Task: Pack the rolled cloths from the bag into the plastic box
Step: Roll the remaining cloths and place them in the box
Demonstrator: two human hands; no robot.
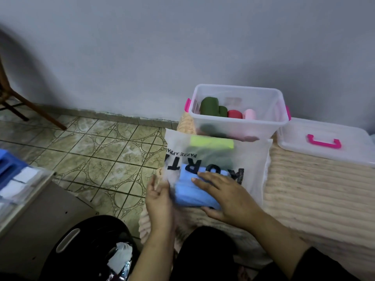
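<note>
Head view: the blue rolled cloth (188, 192), likely soft and light, is gripped round its middle by the right hand (227, 197), half out of the white plastic bag (257, 163) held by the left hand (158, 197).

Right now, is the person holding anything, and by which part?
The right hand grips the blue rolled cloth across its right end; the left hand holds the bag by its near left edge.

Your left hand (159, 196), palm turned to the right, pinches the edge of the bag (255, 159) with curled fingers. Your right hand (225, 197) lies over the blue cloth (190, 193), its fingers spread on top and the thumb hooked round the near side. Both forearms point forward.
</note>
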